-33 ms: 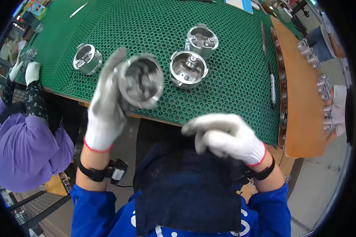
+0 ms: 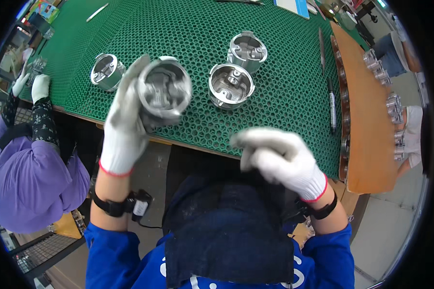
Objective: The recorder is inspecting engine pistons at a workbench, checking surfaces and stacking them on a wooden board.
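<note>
A metal piston (image 2: 165, 89) is gripped by my left hand (image 2: 125, 108), gloved in white, above the near edge of the green mat. Its hollow inside faces up, and motion smears it somewhat. My right hand (image 2: 282, 156), in the same kind of glove, hovers apart from it at the table edge. Its fingers are curled in with the thumb against them; whatever they might hold is hidden. Two pistons stand on the mat right of the held one, the nearer (image 2: 230, 85) almost against the farther (image 2: 247, 49). Another piston (image 2: 107, 71) stands left, beyond my left hand.
A brown board (image 2: 371, 115) borders the table's right side, with several pistons along it. Near it lie a marker (image 2: 332, 106) and a thin metal tool (image 2: 321, 50). A white pen (image 2: 97, 12) lies far left. At left a co-worker in a purple top (image 2: 38, 178) handles parts.
My left hand has shifted slightly left and up with the piston, which has turned a little. My right hand has risen slightly. The standing pistons stay in place.
</note>
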`<control>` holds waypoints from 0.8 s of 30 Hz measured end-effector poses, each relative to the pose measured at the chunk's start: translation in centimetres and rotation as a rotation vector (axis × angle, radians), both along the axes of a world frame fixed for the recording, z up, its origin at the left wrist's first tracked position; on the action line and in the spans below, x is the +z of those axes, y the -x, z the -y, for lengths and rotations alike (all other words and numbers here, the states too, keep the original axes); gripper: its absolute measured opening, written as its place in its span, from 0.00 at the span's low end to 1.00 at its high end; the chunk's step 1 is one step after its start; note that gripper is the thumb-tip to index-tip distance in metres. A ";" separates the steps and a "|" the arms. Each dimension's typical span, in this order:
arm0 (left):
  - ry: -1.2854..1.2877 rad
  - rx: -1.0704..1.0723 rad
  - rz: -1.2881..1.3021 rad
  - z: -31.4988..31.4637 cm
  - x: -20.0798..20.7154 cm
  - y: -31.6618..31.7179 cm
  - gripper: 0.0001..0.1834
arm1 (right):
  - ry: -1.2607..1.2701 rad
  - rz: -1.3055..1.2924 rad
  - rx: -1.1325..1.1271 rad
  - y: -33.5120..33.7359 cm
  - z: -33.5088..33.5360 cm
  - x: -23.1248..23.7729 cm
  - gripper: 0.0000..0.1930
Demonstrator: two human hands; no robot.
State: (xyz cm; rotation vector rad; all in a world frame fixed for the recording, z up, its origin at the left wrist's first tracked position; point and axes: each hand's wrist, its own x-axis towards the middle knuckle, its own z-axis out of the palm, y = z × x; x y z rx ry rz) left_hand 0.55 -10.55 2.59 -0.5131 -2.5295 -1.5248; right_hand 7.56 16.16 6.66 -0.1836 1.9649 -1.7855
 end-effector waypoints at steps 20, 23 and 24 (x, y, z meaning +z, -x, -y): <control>-1.544 -0.498 0.875 -3.7 -1.1 -6.8 0.32 | 0.014 -0.418 -0.095 -1.8 -0.2 0.8 0.20; -1.611 -0.550 0.847 -3.9 -1.7 -6.8 0.33 | -0.454 -0.847 0.064 -2.0 -1.1 -0.8 0.22; -1.626 -0.606 0.860 -3.9 -1.7 -6.7 0.34 | -0.485 -0.841 0.061 -2.4 -0.8 -1.3 0.22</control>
